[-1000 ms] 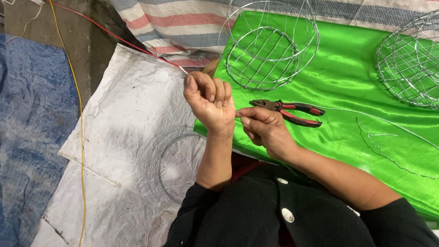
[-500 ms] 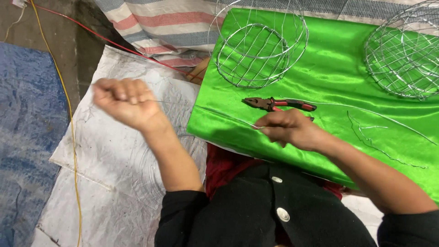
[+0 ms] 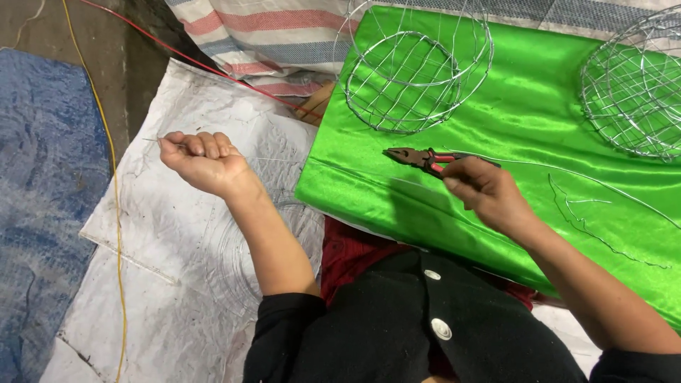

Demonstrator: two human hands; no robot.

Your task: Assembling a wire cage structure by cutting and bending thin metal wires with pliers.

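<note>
Wearer seen from above: black long-sleeved top, sleeves pushed up to the elbows — forearms bare. Front closure with two round pale buttons, one above the other; the lower one larger in view. Dark red fabric shows beneath the black garment at the lap. Left hand and right hand bare — no gloves, rings or watch visible.
</note>
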